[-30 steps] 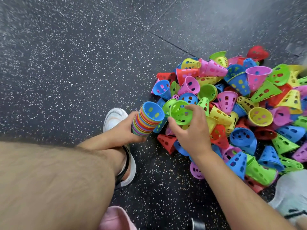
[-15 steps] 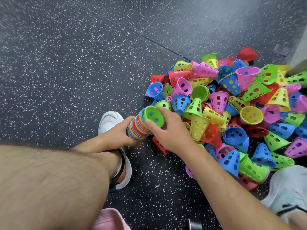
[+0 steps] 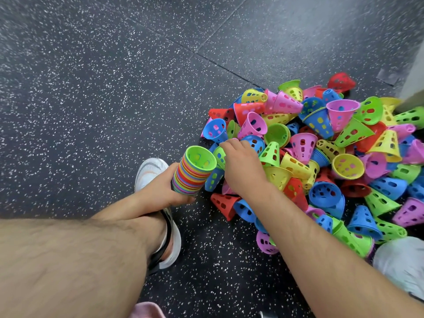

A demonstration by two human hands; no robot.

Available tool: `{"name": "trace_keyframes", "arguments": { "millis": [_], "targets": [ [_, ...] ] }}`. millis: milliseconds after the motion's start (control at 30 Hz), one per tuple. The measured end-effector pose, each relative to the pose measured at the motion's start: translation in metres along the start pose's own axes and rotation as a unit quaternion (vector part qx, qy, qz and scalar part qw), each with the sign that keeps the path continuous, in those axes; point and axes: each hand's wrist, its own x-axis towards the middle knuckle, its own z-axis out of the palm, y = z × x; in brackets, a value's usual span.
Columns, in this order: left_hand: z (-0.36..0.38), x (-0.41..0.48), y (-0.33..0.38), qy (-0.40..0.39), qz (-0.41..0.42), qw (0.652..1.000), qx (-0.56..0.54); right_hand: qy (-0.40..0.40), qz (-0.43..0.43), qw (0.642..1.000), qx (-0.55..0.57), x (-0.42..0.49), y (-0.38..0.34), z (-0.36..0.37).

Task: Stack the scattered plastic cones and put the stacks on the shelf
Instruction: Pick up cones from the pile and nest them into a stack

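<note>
Gripping of the stack of nested cones (image 3: pixel 191 177) is done by the left hand (image 3: pixel 160 191), just beside a white shoe (image 3: pixel 149 172) and above the speckled floor (image 3: pixel 91 88). The stack is tilted, with a green cone topmost. The right hand (image 3: pixel 243 167) is laid knuckles-up on the near edge of the cone pile (image 3: pixel 321 157); its grasp cannot be told.

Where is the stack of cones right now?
In the head view the left hand grips the stack of cones left of centre, between the white shoe and the loose pile.
</note>
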Motion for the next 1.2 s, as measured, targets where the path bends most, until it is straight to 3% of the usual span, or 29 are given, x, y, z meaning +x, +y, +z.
{"name": "trace_keyframes", "arguments": {
  "millis": [233,633,967,1100,1200],
  "targets": [
    [0.0,0.0,-0.002,0.005,0.003,0.999,-0.032,-0.067,0.025,0.989,-0.133,0.013,-0.014,0.001],
    [0.001,-0.003,0.004,0.009,0.005,0.999,-0.048,-0.141,-0.001,0.969,-0.201,0.008,-0.018,0.01],
    [0.003,-0.002,0.004,-0.006,-0.019,0.997,-0.081,0.048,0.023,0.998,-0.017,-0.002,0.002,0.001],
    [0.006,-0.002,0.008,-0.01,-0.034,0.995,-0.096,0.155,0.056,0.977,0.138,-0.011,0.014,-0.018],
    [0.007,-0.001,0.009,-0.018,-0.041,0.995,-0.09,0.22,0.034,0.947,0.231,-0.015,0.01,-0.029]
  ]
}}
